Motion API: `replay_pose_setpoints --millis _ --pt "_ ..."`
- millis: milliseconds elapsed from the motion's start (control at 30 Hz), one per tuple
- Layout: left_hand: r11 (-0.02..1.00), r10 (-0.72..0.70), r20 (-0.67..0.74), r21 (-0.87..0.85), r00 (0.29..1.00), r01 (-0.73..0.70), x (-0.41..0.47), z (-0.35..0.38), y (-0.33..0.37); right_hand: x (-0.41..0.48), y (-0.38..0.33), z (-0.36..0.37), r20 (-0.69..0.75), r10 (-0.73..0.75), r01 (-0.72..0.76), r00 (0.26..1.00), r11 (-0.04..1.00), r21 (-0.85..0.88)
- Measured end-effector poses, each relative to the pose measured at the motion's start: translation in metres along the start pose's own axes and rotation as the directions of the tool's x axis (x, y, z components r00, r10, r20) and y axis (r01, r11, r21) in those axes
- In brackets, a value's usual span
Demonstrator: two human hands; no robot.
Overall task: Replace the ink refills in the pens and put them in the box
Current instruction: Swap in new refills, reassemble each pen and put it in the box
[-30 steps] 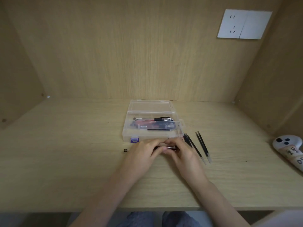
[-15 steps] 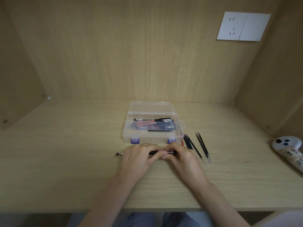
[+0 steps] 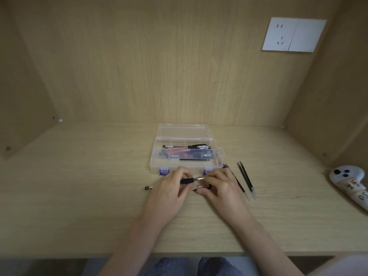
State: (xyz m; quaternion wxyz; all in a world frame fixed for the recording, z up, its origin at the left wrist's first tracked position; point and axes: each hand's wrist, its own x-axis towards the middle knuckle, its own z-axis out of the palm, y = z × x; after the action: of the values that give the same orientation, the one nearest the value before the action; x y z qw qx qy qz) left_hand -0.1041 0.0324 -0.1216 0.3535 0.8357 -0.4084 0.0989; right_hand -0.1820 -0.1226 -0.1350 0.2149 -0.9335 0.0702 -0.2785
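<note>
Pen (image 3: 187,180) gripped in the left hand (image 3: 169,193); right hand (image 3: 223,188) pinches its metal tip, just before the open box (image 3: 154,164).

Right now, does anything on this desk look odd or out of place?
Only the white controller with taped handwritten labels at the right edge of the desk looks out of place among pen parts. Loose refills beside the open box suit the job.

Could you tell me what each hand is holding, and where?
The left hand grips the black pen by its barrel; the right hand pinches its silver tip end.
</note>
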Motion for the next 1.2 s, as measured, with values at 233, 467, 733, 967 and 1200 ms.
replay_pose_setpoints --millis 233,467,733,967,1200 --pt "0.996 0.093 0.001 0.002 0.996 -0.093 -0.001 0.002 -0.004 -0.001 -0.007 -0.013 0.038 0.134 -0.138 0.99 0.904 0.405" --pt "0.985 0.174 -0.017 0.009 0.985 -0.174 0.0 0.003 -0.004 0.0 -0.009 -0.015 0.087 0.13 -0.156 0.988 0.874 0.46" --pt "0.978 0.206 -0.11 0.034 0.972 -0.204 0.0 0.002 -0.003 -0.001 -0.01 -0.015 0.051 0.135 -0.142 0.99 0.852 0.503" --pt "0.985 0.171 -0.085 0.006 0.982 -0.171 0.0 -0.002 -0.001 -0.001 -0.008 -0.014 0.029 0.161 -0.152 0.987 0.837 0.526" --pt "0.991 0.13 -0.142 -0.007 0.981 -0.132 -0.002 0.0 -0.004 0.0 -0.005 -0.014 0.026 0.223 -0.193 0.974 0.773 0.604"
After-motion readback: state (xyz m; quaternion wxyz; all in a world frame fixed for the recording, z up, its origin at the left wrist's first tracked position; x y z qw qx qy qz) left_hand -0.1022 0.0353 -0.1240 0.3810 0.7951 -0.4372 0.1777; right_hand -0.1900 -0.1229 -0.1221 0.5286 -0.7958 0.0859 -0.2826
